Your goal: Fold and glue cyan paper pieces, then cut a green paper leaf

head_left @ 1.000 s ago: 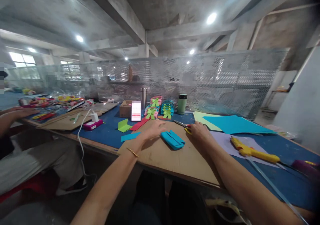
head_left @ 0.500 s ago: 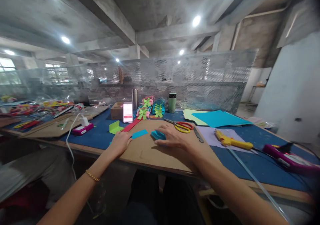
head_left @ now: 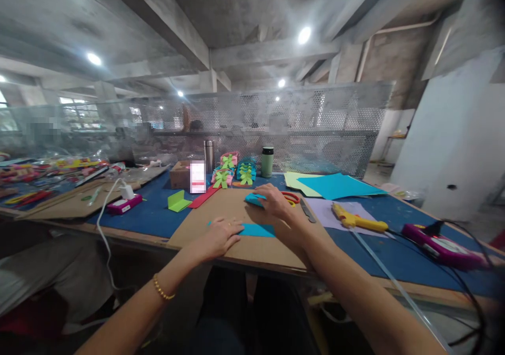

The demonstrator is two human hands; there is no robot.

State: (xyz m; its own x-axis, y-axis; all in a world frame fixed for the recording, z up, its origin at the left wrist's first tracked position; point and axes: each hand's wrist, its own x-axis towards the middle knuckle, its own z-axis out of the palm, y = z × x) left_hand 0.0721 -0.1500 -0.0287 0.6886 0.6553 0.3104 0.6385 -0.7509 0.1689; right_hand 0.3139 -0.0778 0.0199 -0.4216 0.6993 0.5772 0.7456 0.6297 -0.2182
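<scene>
My left hand (head_left: 224,236) lies flat with its fingers stretched over a blue paper strip (head_left: 257,230), pressing it against the brown cardboard (head_left: 221,208). A little farther back, my right hand (head_left: 275,203) is closed on a folded blue paper piece (head_left: 254,199), which sticks out to the left of the fingers. Part of that piece is hidden under the hand. Just behind the right hand are red and yellow-handled scissors (head_left: 292,198), partly covered by it. A dark blade-like tool (head_left: 307,211) rests at the cardboard's right edge.
A yellow glue gun (head_left: 357,221) lies on purple paper at right, near a magenta power strip (head_left: 442,249). Behind stand a green flask (head_left: 267,162), a steel bottle (head_left: 209,156) and paper bows (head_left: 246,173). Blue sheets (head_left: 339,185) lie back right; red (head_left: 203,196) and green paper (head_left: 179,201) lie left.
My left hand has moved right and nearer, and the blue strip now lies closer to the front edge. My right hand has shifted slightly back with the folded blue paper.
</scene>
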